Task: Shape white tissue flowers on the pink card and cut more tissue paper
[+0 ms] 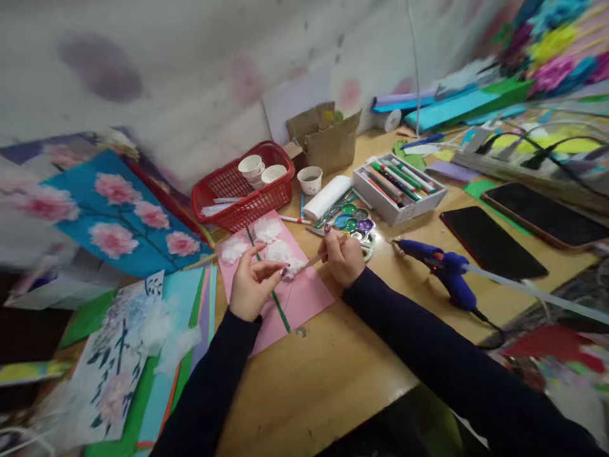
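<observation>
A pink sheet of paper (pixel 304 298) lies on the table with a dark green painted stem (pixel 280 310) running down it. Several white cotton puffs (pixel 267 228) sit on either side of the stem. My left hand (pixel 253 285) rests over the sheet, its thumb and a fingertip pinched together at the edge of the lowest cotton puff (pixel 295 266). From the right, my right hand (pixel 343 257) grips a thin wooden stick (pixel 313 261), with its end at that same puff. Whether the stick has bristles is too small to tell.
A paint palette (pixel 352 222) and a marker box (pixel 397 190) stand behind my right hand. A red basket (pixel 242 184) with cups and a paper cup (pixel 310 181) are further back. A blue glue gun (pixel 440 266) and phones (pixel 490 241) lie right; a blossom picture (pixel 128 216) leans left.
</observation>
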Available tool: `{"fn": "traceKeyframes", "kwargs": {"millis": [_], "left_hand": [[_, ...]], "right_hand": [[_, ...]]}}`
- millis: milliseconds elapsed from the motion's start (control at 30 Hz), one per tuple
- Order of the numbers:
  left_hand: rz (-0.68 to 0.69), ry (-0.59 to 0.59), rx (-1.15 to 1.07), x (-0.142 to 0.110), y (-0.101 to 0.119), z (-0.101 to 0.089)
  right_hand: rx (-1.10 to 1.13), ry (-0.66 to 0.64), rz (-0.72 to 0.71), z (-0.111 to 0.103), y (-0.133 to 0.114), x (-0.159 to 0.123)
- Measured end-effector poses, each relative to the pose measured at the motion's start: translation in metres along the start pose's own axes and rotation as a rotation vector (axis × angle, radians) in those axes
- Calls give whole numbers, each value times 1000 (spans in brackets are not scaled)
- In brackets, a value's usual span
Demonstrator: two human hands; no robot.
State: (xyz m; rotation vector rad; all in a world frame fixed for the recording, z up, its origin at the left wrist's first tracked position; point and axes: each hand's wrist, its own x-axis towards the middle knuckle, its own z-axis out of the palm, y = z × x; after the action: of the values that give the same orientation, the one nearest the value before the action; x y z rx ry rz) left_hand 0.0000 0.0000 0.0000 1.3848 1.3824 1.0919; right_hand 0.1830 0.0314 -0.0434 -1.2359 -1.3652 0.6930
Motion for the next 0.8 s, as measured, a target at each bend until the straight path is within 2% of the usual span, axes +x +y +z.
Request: {"fn": "traceKeyframes", "kwargs": {"millis": [133, 333, 467, 633, 800], "left_hand": [[36, -8, 158, 5, 3, 14], [134, -71, 400, 16, -5, 29], [186, -87, 503, 21, -7, 34], [214, -85, 612, 23, -5, 37], [229, -100, 688, 23, -2, 39]], "right_hand": [[-15, 15, -12, -1, -1, 3], [-49, -14, -12, -3, -3, 6], [-63, -7, -17, -4, -3, 6], [-87, 70, -15, -8, -7, 6], [-150, 33, -74, -9, -11, 3]]}}
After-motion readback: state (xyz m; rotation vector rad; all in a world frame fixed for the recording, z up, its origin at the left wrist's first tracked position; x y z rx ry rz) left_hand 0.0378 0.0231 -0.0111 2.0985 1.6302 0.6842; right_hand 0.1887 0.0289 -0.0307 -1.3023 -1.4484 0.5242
